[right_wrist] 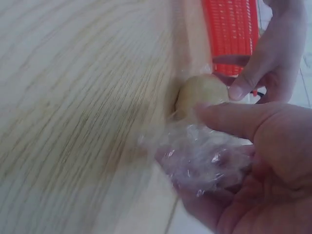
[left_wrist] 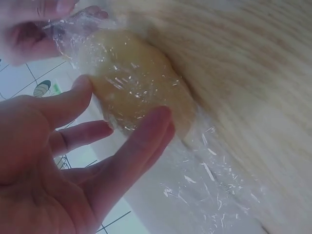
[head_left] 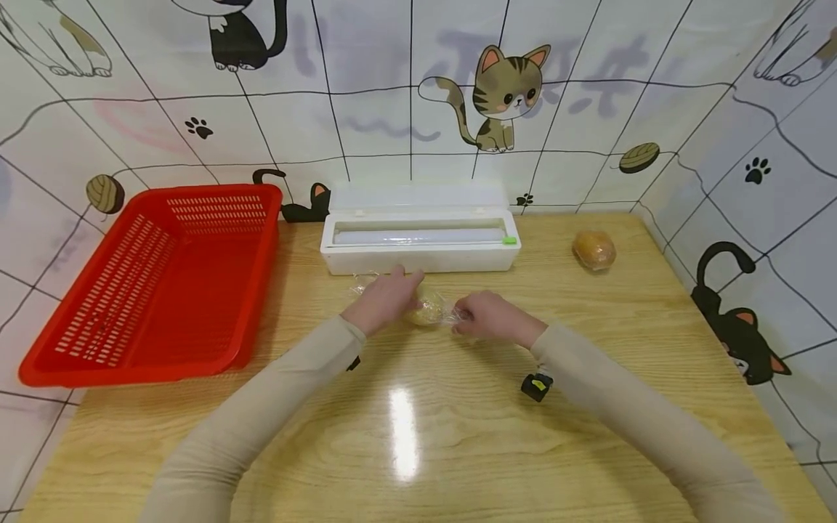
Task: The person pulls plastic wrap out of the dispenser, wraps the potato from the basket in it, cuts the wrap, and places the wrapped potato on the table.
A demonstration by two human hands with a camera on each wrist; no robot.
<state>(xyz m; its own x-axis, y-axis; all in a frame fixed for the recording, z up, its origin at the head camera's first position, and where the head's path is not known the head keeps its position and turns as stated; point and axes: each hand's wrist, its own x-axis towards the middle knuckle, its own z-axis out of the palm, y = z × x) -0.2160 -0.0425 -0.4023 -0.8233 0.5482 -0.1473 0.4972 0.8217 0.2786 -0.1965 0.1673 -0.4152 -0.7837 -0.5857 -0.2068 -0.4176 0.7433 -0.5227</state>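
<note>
A pale yellow potato [head_left: 428, 309], wrapped in clear plastic film, sits on the wooden table between both hands. In the left wrist view, my left hand [left_wrist: 73, 141] holds the potato [left_wrist: 134, 73], thumb and fingertips on its film-covered side. A loose tail of film [left_wrist: 209, 170] trails away past those fingers. My right hand [head_left: 493, 317] grips the gathered film at the potato's right end. From the right wrist, the crumpled film [right_wrist: 200, 153] shows bunched between that hand's thumb and fingers, close beside the potato. The head view hides part of the potato behind the left hand.
A white film dispenser box [head_left: 418, 260] with its lid raised and a green slider [head_left: 509, 240] stands just behind the hands. At left is a red plastic basket [head_left: 258, 290]. A wrapped orange-brown round item [head_left: 593, 250] lies at the back right, near the cat-print wall covering [head_left: 588, 116].
</note>
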